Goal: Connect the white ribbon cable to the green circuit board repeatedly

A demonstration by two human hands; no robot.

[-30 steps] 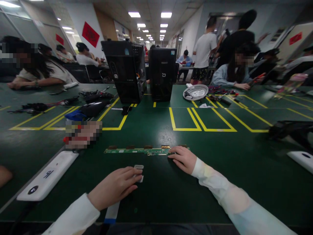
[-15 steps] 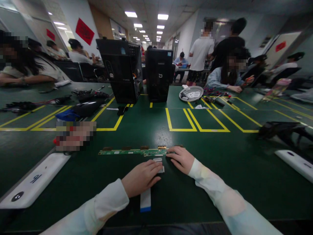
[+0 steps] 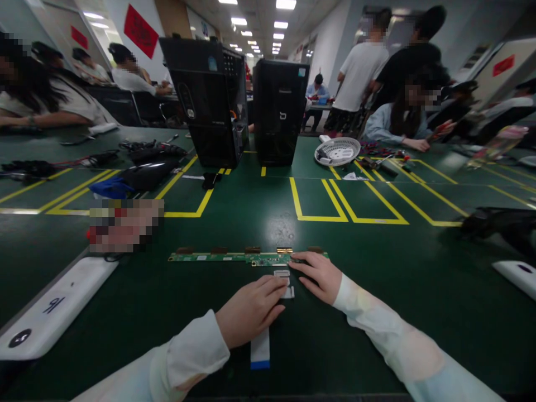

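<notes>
A long, narrow green circuit board (image 3: 226,257) with brown flex tabs along its far edge lies flat on the green table. My right hand (image 3: 321,274) rests at the board's right end, fingers stretched out and fingertips touching or just over it. Closer to me, a white flat ribbon cable (image 3: 260,349) with a blue-edged end lies on the table. My left hand (image 3: 253,307) lies across the cable's middle, palm down, fingers extended and thumb apart. The cable's far end, with small white pieces, shows beyond the left fingers. What is under the left palm is hidden.
Two black computer towers (image 3: 278,111) stand at the table's far side. A white basket (image 3: 337,152) sits right of them, near loose tools. White casings (image 3: 54,312) lie left and right. Yellow tape (image 3: 322,218) marks the tabletop. Several people sit or stand beyond.
The camera view has tilted slightly down and turned a little left. Both hands keep nearly the same places over the cable and the board.
</notes>
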